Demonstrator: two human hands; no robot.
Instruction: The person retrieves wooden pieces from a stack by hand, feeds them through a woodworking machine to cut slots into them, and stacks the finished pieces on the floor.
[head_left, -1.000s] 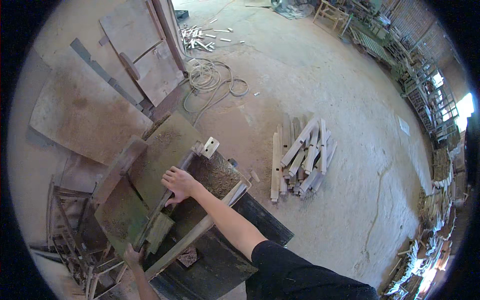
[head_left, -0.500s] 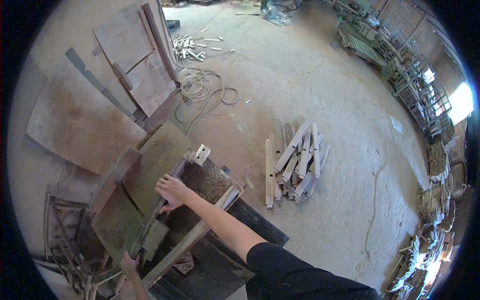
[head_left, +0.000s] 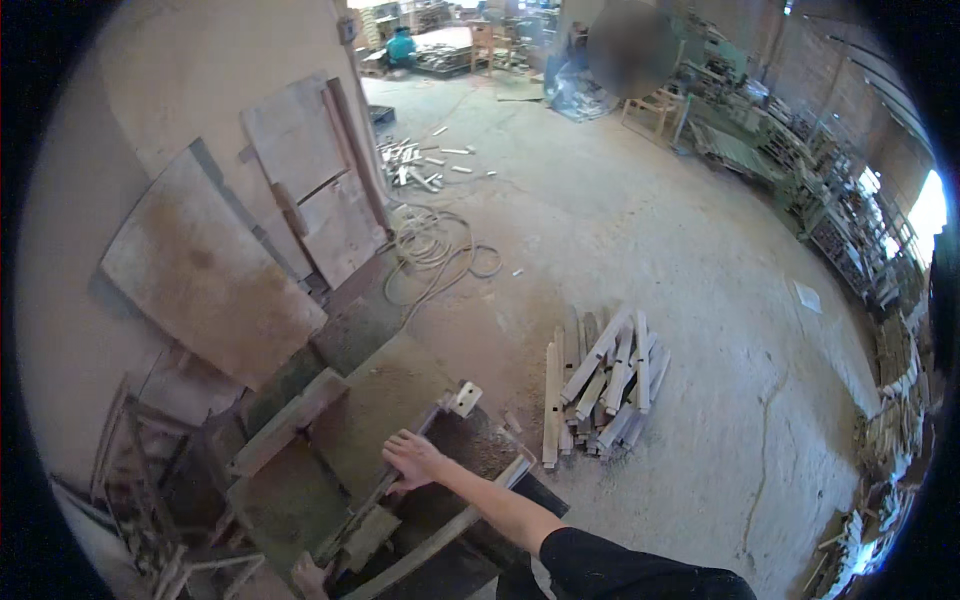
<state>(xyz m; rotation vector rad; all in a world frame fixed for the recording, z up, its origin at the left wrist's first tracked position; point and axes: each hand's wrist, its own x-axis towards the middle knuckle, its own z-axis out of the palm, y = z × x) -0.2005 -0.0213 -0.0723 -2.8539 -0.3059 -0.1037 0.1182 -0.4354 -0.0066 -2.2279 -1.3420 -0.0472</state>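
Observation:
A woodworking machine's table [head_left: 400,385], dusty and green-brown, stands low in front of me. Along its right edge runs a long narrow bar [head_left: 365,508]. My right hand [head_left: 413,460] is closed over the bar's upper part, fingers on the far side and thumb on the near side. Closer to me, my left hand [head_left: 310,575] is closed at the bar's lower end; the lower picture edge cuts off much of it. A pale metal bracket [head_left: 466,399] with holes sits just past my right hand. Beside the bar lies a small flat block [head_left: 371,538].
Notched wooden strips [head_left: 605,385] lie piled on the concrete floor to the right. A coiled hose [head_left: 430,245] and scattered offcuts [head_left: 420,165] lie farther back. Worn boards [head_left: 215,265] lean against the left wall. Stacked wood [head_left: 895,390] lines the right side.
My view has tilted up, so the machine and both hands sit lower and farther right in the picture. Both hands keep about the same places on the bar.

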